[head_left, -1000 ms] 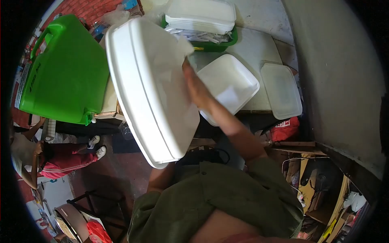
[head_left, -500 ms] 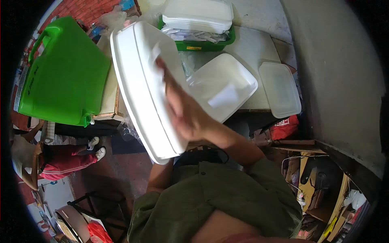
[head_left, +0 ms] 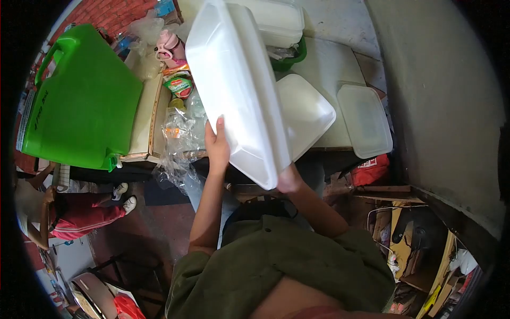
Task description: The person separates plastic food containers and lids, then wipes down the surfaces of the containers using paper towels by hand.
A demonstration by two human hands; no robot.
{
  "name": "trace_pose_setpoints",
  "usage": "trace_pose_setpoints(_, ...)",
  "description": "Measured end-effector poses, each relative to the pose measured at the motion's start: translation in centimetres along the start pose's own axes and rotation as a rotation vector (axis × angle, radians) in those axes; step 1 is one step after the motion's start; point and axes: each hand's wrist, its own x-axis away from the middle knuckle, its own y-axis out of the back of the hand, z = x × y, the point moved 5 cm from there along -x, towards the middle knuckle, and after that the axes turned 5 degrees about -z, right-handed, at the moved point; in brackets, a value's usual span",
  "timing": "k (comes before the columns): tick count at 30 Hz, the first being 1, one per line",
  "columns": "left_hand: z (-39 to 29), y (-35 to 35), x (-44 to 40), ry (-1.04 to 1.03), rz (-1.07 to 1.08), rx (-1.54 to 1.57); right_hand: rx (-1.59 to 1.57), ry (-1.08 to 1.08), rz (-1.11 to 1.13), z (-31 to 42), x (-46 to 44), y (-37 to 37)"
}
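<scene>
A large white plastic container is held up on its side, tilted, in front of the table. My left hand lies against its left face, with the fingers partly spread. At the container's lower right edge, my right hand grips it, the fingers mostly hidden behind. Just right of it, an open white tub rests on the table. A translucent lid lies farther right.
A big green container stands at the left. Clear plastic bags hang by the table edge. White lids top a green basket at the back. Another person is at the lower left.
The white container has moved right and turned, showing its other face. My left hand has come into view on it. My right hand has moved from the face to the lower right edge.
</scene>
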Motion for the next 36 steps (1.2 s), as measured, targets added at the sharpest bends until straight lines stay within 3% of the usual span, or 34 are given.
trace_pose_setpoints(4,0.3,1.4,-0.5,-0.115,-0.084,-0.075,-0.290,-0.059,-0.080,3.9,0.8,0.9)
trace_pose_setpoints(6,0.3,2.4,-0.6,-0.010,-0.222,0.068,-0.359,-0.295,-0.049,6.3,1.7,0.6)
trace_pose_setpoints(7,0.2,2.6,-0.6,0.075,-0.213,0.176,-0.358,-0.297,-0.046,6.5,1.6,1.2)
trace_pose_setpoints(9,-1.5,2.6,-0.1,0.140,-0.206,0.293,0.042,-0.027,-0.133,7.4,0.7,3.4)
trace_pose_setpoints(12,-1.7,3.2,0.7,0.259,-0.151,0.456,0.162,0.130,-0.284,8.2,-2.5,6.9)
trace_pose_setpoints(14,-2.2,3.4,1.4,0.275,-0.083,0.489,0.514,0.224,-0.455,11.1,-6.2,9.5)
trace_pose_setpoints(16,-2.2,4.2,1.8,0.308,-0.037,0.538,0.969,0.807,-0.512,15.7,-10.8,9.2)
trace_pose_setpoints(18,-3.3,4.8,2.1,0.291,-0.023,0.547,1.294,0.983,-0.577,19.5,-14.0,5.8)
trace_pose_setpoints(21,-4.1,5.6,2.1,0.224,-0.121,0.467,1.558,1.113,-0.507,22.5,-20.5,2.8)
trace_pose_setpoints(23,-3.3,6.8,1.8,0.112,-0.182,0.422,1.877,0.947,-0.348,22.4,-25.5,2.3)
trace_pose_setpoints(26,-5.4,6.5,1.8,0.150,-0.161,0.446,2.129,0.891,-0.131,21.6,-30.6,3.0)
trace_pose_setpoints(31,-6.8,5.4,0.9,0.124,-0.066,0.433,2.033,0.939,-0.148,23.5,-30.3,2.2)
trace_pose_setpoints(36,-7.3,2.3,-1.6,0.125,-0.010,0.442,1.677,1.219,-0.208,28.0,-27.3,3.0)
